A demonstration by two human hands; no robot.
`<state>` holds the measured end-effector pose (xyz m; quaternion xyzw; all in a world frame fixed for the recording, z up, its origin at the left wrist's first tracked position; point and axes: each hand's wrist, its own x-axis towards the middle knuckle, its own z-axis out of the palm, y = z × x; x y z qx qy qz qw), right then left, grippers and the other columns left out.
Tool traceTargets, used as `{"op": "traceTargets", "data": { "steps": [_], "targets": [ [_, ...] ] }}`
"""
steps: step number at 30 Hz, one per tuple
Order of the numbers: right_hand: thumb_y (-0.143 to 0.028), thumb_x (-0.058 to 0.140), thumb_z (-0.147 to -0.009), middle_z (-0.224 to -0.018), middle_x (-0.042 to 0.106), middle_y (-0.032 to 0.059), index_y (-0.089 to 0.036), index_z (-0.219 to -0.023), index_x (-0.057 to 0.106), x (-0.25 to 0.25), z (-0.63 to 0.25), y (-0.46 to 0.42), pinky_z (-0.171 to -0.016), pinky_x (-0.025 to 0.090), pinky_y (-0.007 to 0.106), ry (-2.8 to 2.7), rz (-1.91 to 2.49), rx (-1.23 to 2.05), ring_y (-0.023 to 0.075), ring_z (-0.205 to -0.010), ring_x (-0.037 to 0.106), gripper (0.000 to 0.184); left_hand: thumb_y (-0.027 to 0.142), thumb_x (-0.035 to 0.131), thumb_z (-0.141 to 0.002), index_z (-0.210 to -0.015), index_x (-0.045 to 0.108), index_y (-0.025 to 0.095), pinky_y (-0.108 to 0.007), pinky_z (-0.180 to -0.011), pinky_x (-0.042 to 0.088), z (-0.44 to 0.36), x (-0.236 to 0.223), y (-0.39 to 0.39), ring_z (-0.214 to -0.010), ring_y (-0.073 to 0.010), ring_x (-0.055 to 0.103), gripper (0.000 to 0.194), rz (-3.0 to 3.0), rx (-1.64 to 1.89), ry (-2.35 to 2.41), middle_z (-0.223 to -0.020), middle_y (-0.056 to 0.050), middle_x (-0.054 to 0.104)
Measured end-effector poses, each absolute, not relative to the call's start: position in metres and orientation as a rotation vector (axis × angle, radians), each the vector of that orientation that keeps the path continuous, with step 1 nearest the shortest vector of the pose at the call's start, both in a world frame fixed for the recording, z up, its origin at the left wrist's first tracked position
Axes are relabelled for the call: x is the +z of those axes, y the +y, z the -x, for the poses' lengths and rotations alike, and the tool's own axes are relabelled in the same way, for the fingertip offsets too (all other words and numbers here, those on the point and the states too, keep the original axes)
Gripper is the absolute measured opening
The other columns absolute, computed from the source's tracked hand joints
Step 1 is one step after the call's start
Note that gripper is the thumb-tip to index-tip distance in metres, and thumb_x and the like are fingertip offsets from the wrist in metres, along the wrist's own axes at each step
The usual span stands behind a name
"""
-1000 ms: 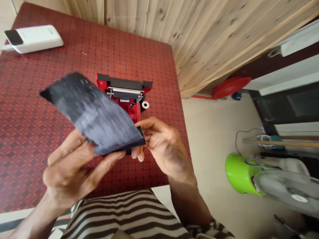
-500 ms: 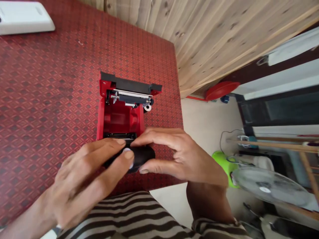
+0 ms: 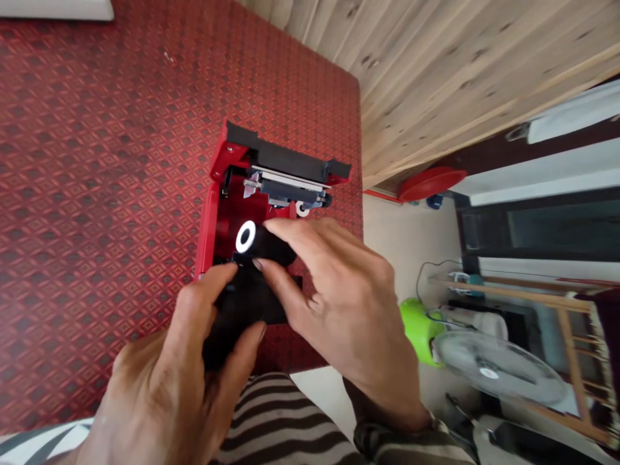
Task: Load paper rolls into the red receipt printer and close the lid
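A small red printer (image 3: 207, 223) stands on the table with its lid (image 3: 285, 158) raised, showing a dark roller mechanism (image 3: 290, 190). In front of its bay, my right hand (image 3: 343, 310) pinches a black ribbon roll (image 3: 274, 244) whose white ring-shaped core end faces left. My left hand (image 3: 165, 368) is closed on the black ribbon (image 3: 242, 294) just below the roll, thumb and finger at its edges. Whether this black stretch is loose film or a second roll I cannot tell. Another white core end (image 3: 302, 208) shows beside the printer's right side.
The red patterned table (image 3: 121, 161) ends at the right. Wooden planks (image 3: 387, 64) border its far side. A white object (image 3: 58, 8) is at the top left. Beyond the table are a green bin (image 3: 419, 332) and a round clear lid-like disc (image 3: 504, 371).
The black roll has turned and lifted toward the printer bay, its white core end now showing to the left. My left hand has moved from the core end to the black ribbon below. The view has shifted.
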<state>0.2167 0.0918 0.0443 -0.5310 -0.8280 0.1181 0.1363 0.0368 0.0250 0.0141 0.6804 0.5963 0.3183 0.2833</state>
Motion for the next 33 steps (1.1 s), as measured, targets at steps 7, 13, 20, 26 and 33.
{"op": "traceTargets", "data": {
  "steps": [7, 13, 20, 26, 33],
  "targets": [
    [-0.021, 0.061, -0.102, -0.11, 0.073, 0.01, -0.017, -0.114, 0.071, 0.031, -0.2, 0.097, -0.083, 0.055, 0.037, -2.508, 1.725, 0.208, 0.0281, -0.108, 0.066, 0.017, 0.018, 0.048, -0.104, -0.108, 0.065, 0.024, -0.025, -0.057, 0.057, -0.045, 0.022, 0.035, -0.063, -0.0139, 0.072, 0.018, -2.175, 0.759, 1.435, -0.084, 0.002, 0.076],
    [-0.015, 0.058, -0.1, -0.108, 0.076, 0.0061, -0.02, -0.114, 0.071, 0.032, -0.193, 0.105, -0.054, 0.041, 0.032, -2.584, 1.849, 0.312, 0.0199, -0.079, 0.071, 0.02, 0.03, 0.05, -0.103, -0.109, 0.067, 0.028, -0.039, -0.058, 0.044, -0.041, 0.024, 0.039, -0.073, -0.0246, 0.065, 0.018, -2.315, 0.521, 1.603, -0.084, -0.003, 0.07],
    [-0.015, 0.053, -0.101, -0.095, 0.08, 0.0054, -0.023, -0.106, 0.075, 0.024, -0.192, 0.126, -0.051, 0.036, 0.033, -2.679, 1.874, 0.401, 0.022, -0.071, 0.072, 0.024, 0.025, 0.05, -0.098, -0.098, 0.067, 0.025, -0.048, -0.064, 0.043, -0.044, 0.021, 0.055, -0.07, -0.0312, 0.055, 0.017, -2.48, 0.5, 1.504, -0.077, -0.007, 0.063],
    [-0.015, 0.053, -0.1, -0.095, 0.08, 0.0067, -0.023, -0.104, 0.074, 0.018, -0.195, 0.129, -0.056, 0.045, 0.033, -2.668, 1.826, 0.428, 0.0241, -0.074, 0.074, 0.023, 0.028, 0.051, -0.099, -0.099, 0.067, 0.021, -0.052, -0.064, 0.046, -0.049, 0.023, 0.057, -0.073, -0.0337, 0.057, 0.018, -2.475, 0.518, 1.514, -0.079, -0.009, 0.063],
    [-0.015, 0.052, -0.106, -0.127, 0.076, 0.0083, -0.018, -0.125, 0.068, 0.04, -0.23, 0.094, -0.089, 0.056, 0.034, -2.451, 1.422, 0.521, 0.0198, -0.105, 0.073, 0.025, 0.027, 0.049, -0.1, -0.118, 0.067, 0.014, -0.049, -0.068, 0.051, -0.04, 0.024, 0.056, -0.076, -0.0289, 0.06, 0.028, -2.344, 0.546, 1.447, -0.086, -0.009, 0.068]
  ]
}}
